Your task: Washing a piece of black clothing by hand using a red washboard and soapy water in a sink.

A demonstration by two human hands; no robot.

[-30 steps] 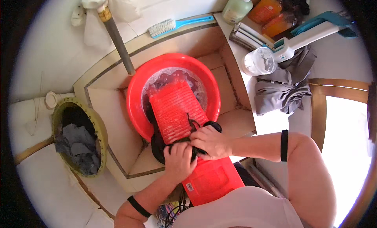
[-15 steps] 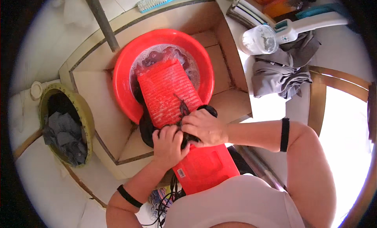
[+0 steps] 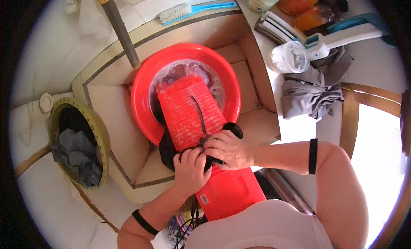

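A red ribbed washboard (image 3: 188, 114) leans from my lap into a red basin (image 3: 143, 86) holding soapy water. A black wet garment (image 3: 168, 148) is bunched at the middle of the board, and a thin strip of it trails up the ribs. My left hand (image 3: 190, 169) and my right hand (image 3: 229, 149) sit side by side on the board, both closed on the black garment. A black band is on each of my arms.
A yellow-green bucket (image 3: 102, 142) with grey clothes stands at the left. A grey pipe (image 3: 122, 32) rises behind the basin. A blue brush (image 3: 192, 9), bottles, a white lidded jar (image 3: 287, 57) and a grey cloth (image 3: 310, 88) lie on the right ledge.
Both hands have slid the black garment down the washboard toward me. The camera view has shifted, so the basin now sits lower and closer.
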